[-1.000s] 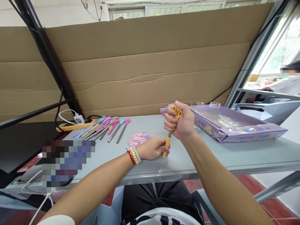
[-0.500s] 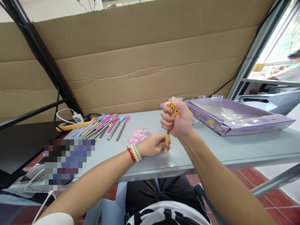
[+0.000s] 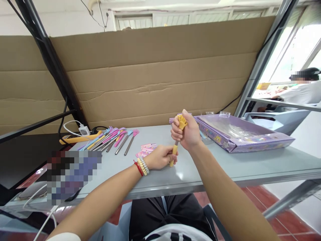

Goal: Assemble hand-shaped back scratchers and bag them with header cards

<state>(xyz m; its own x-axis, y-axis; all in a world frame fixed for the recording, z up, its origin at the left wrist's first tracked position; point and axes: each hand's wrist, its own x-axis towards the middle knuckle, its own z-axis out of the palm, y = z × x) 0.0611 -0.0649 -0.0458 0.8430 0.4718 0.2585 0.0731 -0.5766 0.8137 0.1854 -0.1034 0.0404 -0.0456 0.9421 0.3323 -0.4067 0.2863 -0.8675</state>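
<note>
A yellow back scratcher (image 3: 182,122) with a hand-shaped head is held tilted above the table by both hands. My right hand (image 3: 188,133) is wrapped round its upper end, with the yellow claw showing between thumb and fingers. Lower down, my left hand (image 3: 162,157) pinches the yellow handle sleeve; a short bit of metal rod shows between the hands. Small pink printed cards (image 3: 145,150) lie just beyond my left hand. Farther left is a pile of back scratchers (image 3: 110,137) with metal rods and pink, blue, purple or yellow parts.
On the right of the grey table (image 3: 220,167) stands an open purple box (image 3: 233,145) with clear plastic inside. A white charger (image 3: 84,130) and a yellow power strip (image 3: 82,138) sit at the left. Cardboard (image 3: 155,77) walls the back. Another person (image 3: 304,88) sits at far right.
The head view has tilted up slightly. Both hands keep hold of the back scratcher, which leans more now, and its yellow claw is turned to show more between the right fingers.
</note>
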